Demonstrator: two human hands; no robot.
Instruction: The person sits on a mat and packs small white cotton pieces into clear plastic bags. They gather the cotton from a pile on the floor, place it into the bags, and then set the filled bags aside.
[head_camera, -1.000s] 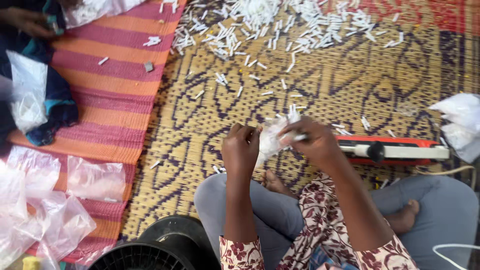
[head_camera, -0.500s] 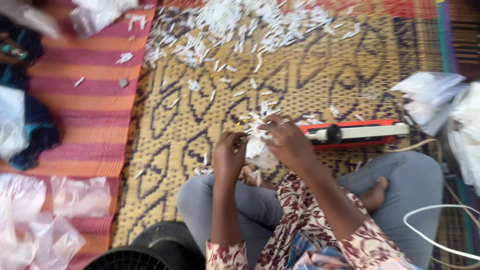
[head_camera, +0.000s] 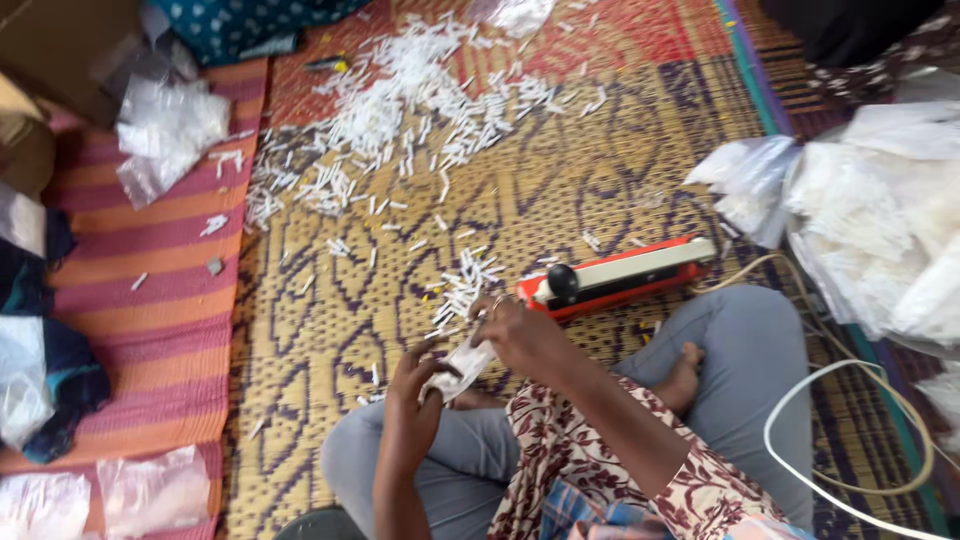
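Note:
I sit cross-legged on a woven mat (head_camera: 330, 310). Both hands hold one small clear plastic bag (head_camera: 462, 362) filled with short white sticks, just above my knees. My left hand (head_camera: 415, 390) grips the bag's lower end and my right hand (head_camera: 520, 335) pinches its upper end. A few loose white sticks (head_camera: 462, 285) lie on the mat just beyond my hands. A red and cream heat sealer (head_camera: 615, 275) lies on the mat right of my right hand.
A large scatter of white sticks (head_camera: 400, 110) covers the far mat. Filled bags are heaped at the right (head_camera: 880, 220). Empty clear bags lie at the lower left (head_camera: 150, 490) and upper left (head_camera: 165, 130). A white cable (head_camera: 800, 410) loops by my right knee.
The view has swung right and tilted, so the mat's far pile and the bag heap at right show more. My hands stay together on the small bag, lower in view.

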